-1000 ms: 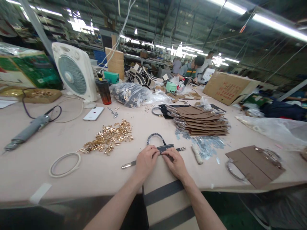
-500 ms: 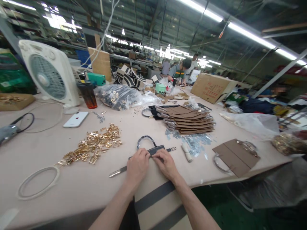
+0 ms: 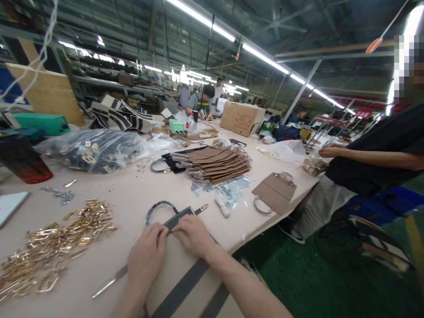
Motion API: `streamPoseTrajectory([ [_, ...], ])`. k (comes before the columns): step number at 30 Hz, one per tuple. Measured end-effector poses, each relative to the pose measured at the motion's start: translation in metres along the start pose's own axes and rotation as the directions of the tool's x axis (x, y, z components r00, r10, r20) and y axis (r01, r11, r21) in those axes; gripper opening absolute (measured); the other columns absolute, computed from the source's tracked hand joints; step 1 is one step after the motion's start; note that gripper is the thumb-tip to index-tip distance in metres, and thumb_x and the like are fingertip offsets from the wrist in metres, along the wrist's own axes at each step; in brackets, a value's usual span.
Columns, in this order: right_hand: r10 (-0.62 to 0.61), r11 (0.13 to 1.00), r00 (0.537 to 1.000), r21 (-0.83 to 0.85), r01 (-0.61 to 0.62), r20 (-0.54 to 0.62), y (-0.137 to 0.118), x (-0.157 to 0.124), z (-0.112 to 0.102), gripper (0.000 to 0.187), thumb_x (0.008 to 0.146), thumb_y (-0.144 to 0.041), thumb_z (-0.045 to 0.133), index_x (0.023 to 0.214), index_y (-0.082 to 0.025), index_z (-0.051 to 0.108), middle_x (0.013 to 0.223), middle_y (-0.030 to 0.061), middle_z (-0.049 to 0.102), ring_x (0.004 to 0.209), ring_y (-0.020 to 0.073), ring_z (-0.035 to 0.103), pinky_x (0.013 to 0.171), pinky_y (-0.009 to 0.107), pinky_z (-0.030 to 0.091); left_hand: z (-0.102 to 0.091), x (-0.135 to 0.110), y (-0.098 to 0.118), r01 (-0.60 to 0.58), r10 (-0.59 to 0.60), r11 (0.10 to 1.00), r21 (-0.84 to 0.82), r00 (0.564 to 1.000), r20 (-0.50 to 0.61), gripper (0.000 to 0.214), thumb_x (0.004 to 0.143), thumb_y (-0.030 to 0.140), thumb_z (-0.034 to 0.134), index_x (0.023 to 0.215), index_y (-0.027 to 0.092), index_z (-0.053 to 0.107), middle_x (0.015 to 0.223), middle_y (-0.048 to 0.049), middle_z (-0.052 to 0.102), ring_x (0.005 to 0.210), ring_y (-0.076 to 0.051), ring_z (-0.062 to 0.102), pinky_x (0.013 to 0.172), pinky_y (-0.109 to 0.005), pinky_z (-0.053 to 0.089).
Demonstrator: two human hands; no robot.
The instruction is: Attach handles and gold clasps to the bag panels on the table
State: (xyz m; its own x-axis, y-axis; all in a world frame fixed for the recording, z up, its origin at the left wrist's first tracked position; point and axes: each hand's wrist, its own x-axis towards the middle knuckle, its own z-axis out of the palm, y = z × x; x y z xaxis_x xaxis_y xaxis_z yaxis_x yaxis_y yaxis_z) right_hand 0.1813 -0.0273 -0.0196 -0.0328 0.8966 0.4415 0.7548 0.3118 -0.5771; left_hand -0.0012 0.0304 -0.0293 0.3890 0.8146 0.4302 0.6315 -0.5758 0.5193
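Presently, left hand (image 3: 148,247) and right hand (image 3: 194,236) clamped by fingertips on dark edge of bag (image 3: 182,282); handle (image 3: 161,203) looped beyond; gold buckles (image 3: 77,229) heaped at left.

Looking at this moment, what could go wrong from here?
The striped bag seems to reach past the edge of the table, so it might slip if the left hand and right hand let go. The metal strap tip lies near the loose gold hardware and could scatter pieces. The brown bag sits close to the edge and may get knocked off.
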Motion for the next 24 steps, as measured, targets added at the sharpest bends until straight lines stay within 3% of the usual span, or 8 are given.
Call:
streamPoseTrajectory([
  [3, 0.039, 0.986, 0.998, 0.164, -0.030, -0.050, -0.006, -0.003, -0.006, 0.021, 0.095, -0.025, 0.071, 0.115, -0.027, 0.073, 0.107, 0.0037, 0.070, 0.100, 0.0194, 0.065, 0.091, 0.034, 0.050, 0.002, -0.002, -0.004, -0.064, 0.064, 0.998, -0.009, 0.998, -0.009, 0.024, 0.104, 0.039, 0.046, 0.111, 0.024, 0.063, 0.120, -0.0062, 0.069, 0.104, -0.024, 0.068, 0.090, -0.036, 0.053],
  [5, 0.120, 0.954, 0.979, 0.291, -0.068, -0.165, -0.004, -0.008, -0.016, 0.020, 0.096, -0.027, 0.068, 0.116, -0.026, 0.072, 0.107, 0.0037, 0.070, 0.095, 0.0186, 0.066, 0.086, 0.031, 0.052, 0.001, -0.003, -0.003, -0.100, 0.100, 0.995, 0.027, 0.995, 0.003, 0.029, 0.103, 0.042, 0.048, 0.120, 0.024, 0.063, 0.125, -0.0071, 0.067, 0.106, -0.025, 0.069, 0.090, -0.037, 0.054],
  [8, 0.294, 0.928, 0.875, 0.332, -0.166, -0.384, 0.020, -0.021, -0.046, 0.018, 0.101, -0.035, 0.060, 0.111, -0.024, 0.071, 0.101, 0.0040, 0.070, 0.090, 0.0190, 0.066, 0.083, 0.032, 0.053, 0.000, -0.003, 0.001, -0.153, 0.155, 0.982, 0.107, 0.988, -0.012, 0.041, 0.101, 0.049, 0.053, 0.130, 0.022, 0.063, 0.131, -0.0092, 0.066, 0.111, -0.029, 0.068, 0.095, -0.041, 0.055],
  [11, 0.411, 0.910, 0.759, 0.179, -0.373, -0.506, 0.066, -0.037, -0.086, 0.029, 0.103, -0.040, 0.050, 0.114, -0.021, 0.070, 0.102, 0.0067, 0.071, 0.091, 0.0207, 0.066, 0.083, 0.034, 0.053, 0.002, -0.003, 0.002, -0.171, 0.177, 0.973, 0.153, 0.984, -0.028, 0.046, 0.100, 0.053, 0.055, 0.131, 0.020, 0.064, 0.133, -0.0106, 0.066, 0.115, -0.031, 0.067, 0.097, -0.044, 0.056],
  [13, 0.429, 0.883, 0.770, 0.042, -0.467, -0.472, 0.096, -0.045, -0.110, 0.032, 0.100, -0.039, 0.053, 0.116, -0.020, 0.072, 0.108, 0.0091, 0.071, 0.096, 0.0223, 0.066, 0.087, 0.036, 0.053, 0.003, -0.003, 0.001, -0.168, 0.173, 0.974, 0.154, 0.985, -0.023, 0.046, 0.100, 0.053, 0.056, 0.132, 0.020, 0.064, 0.134, -0.0109, 0.065, 0.115, -0.031, 0.067, 0.097, -0.044, 0.056],
  [16, 0.436, 0.875, 0.822, -0.042, -0.483, -0.365, 0.124, -0.051, -0.130, 0.031, 0.088, -0.037, 0.065, 0.111, -0.020, 0.077, 0.105, 0.0088, 0.071, 0.091, 0.0229, 0.066, 0.089, 0.038, 0.053, 0.004, -0.004, 0.000, -0.150, 0.153, 0.981, 0.124, 0.988, -0.019, 0.045, 0.099, 0.051, 0.060, 0.132, 0.021, 0.064, 0.134, -0.0107, 0.065, 0.115, -0.030, 0.067, 0.098, -0.043, 0.056],
  [19, 0.453, 0.868, 0.847, -0.079, -0.490, -0.277, 0.132, -0.048, -0.133, 0.028, 0.082, -0.036, 0.068, 0.102, -0.021, 0.080, 0.097, 0.0085, 0.071, 0.084, 0.0228, 0.065, 0.088, 0.038, 0.052, 0.000, -0.006, 0.004, -0.093, 0.094, 0.992, 0.090, 0.996, -0.004, 0.043, 0.095, 0.047, 0.067, 0.131, 0.024, 0.065, 0.134, -0.0087, 0.065, 0.114, -0.028, 0.067, 0.097, -0.043, 0.057],
  [24, 0.503, 0.844, 0.838, -0.088, -0.529, -0.213, 0.145, -0.044, -0.137, 0.031, 0.076, -0.043, 0.071, 0.092, -0.018, 0.078, 0.095, 0.0123, 0.073, 0.083, 0.0268, 0.065, 0.087, 0.044, 0.051, -0.010, -0.007, 0.014, 0.009, -0.010, 1.000, 0.015, 0.998, 0.058, 0.047, 0.086, 0.041, 0.079, 0.128, 0.026, 0.067, 0.132, -0.0056, 0.066, 0.114, -0.026, 0.066, 0.101, -0.041, 0.055],
])
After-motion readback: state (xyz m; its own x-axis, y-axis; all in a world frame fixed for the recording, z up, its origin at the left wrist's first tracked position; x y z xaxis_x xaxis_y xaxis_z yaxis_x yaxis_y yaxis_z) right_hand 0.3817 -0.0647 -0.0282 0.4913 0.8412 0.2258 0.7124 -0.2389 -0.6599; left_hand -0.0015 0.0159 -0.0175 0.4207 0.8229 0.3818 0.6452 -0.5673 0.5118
